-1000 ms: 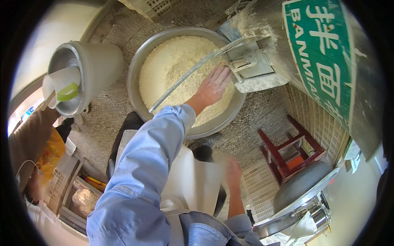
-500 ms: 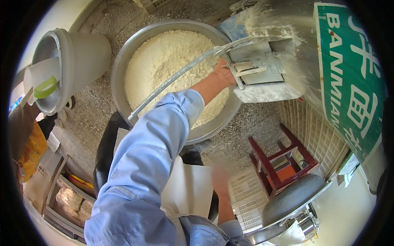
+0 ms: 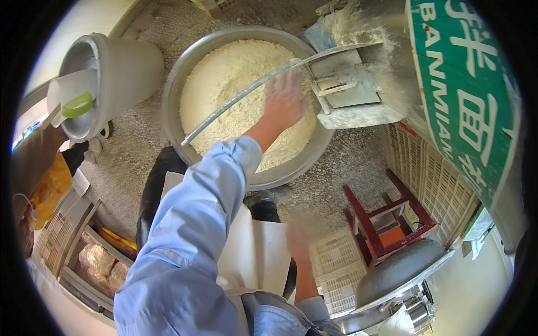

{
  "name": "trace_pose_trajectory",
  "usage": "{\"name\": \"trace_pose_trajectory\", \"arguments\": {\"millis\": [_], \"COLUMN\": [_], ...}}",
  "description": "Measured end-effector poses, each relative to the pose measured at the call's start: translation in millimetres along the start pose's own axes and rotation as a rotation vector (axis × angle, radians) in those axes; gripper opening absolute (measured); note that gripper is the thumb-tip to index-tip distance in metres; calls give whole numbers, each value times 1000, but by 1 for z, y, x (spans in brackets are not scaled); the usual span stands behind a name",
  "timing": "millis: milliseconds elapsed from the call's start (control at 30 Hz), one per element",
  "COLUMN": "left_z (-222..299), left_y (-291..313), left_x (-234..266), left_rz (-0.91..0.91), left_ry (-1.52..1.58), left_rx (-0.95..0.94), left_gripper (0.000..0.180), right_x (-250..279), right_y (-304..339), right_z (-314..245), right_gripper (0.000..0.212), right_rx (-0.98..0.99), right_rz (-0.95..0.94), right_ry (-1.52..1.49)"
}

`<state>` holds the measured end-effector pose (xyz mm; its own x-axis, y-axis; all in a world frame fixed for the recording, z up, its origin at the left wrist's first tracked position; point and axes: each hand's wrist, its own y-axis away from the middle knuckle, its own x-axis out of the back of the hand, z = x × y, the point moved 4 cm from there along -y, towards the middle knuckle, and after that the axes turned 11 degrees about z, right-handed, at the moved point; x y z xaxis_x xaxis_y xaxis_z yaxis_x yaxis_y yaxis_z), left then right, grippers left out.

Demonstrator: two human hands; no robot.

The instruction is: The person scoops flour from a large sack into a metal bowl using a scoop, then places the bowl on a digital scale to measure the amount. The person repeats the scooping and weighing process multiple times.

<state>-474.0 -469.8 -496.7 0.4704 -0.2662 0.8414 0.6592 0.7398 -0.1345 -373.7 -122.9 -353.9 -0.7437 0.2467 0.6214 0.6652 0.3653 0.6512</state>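
A wide metal basin [image 3: 172, 120] on the floor holds a heap of pale flour [image 3: 224, 89]. My left hand [image 3: 286, 98], dusted white, hovers over or touches the flour; I cannot tell which. Its fingers point away from me, somewhat apart, with nothing visible in them. Just right of it is the flour-dusted hatch [image 3: 348, 81] of a metal machine. A long curved metal bar [image 3: 246, 94] runs from the machine across the basin, close to my fingertips. Low on the right, my right hand [image 3: 297, 243] is smeared by motion beside a white apron [image 3: 260, 252].
A pale bucket [image 3: 131, 67] stands left of the basin, with a green-handled white container [image 3: 77, 105] at its mouth. Right lie a dark red stool frame [image 3: 367, 224], plastic crates [image 3: 428, 168] and a round metal pan [image 3: 400, 271]. A green sign [image 3: 465, 95] covers the machine's side.
My left hand has drawn back leftward from beside the hatch and now shows over the flour. My right hand stays low, still blurred. The whole view has shifted slightly.
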Motion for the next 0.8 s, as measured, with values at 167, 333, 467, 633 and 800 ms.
{"name": "trace_pose_trajectory", "arguments": {"millis": [167,333,467,633,800], "left_z": [-48,-58,-33,-3,68], "left_y": [77,91,73,52,-12], "left_x": [42,121,164,213,252], "left_rz": [-790,-159,202,300,311], "left_ry": [-73,824,1086,1302,846], "left_rx": [349,1110,1165,1140,399], "left_gripper": [42,40,47,52,63], "right_x": [-1,2,11,20,25], "right_y": [8,13,20,29,38], "right_z": [-17,-52,-82,-98,-98], "right_gripper": [29,30,30,29,28], "right_rx": [-4,-14,-3,-10,-32], "right_rz": [-57,-131,-65,-37,-48], "right_ry": [50,83,-38,-55,-44]}}
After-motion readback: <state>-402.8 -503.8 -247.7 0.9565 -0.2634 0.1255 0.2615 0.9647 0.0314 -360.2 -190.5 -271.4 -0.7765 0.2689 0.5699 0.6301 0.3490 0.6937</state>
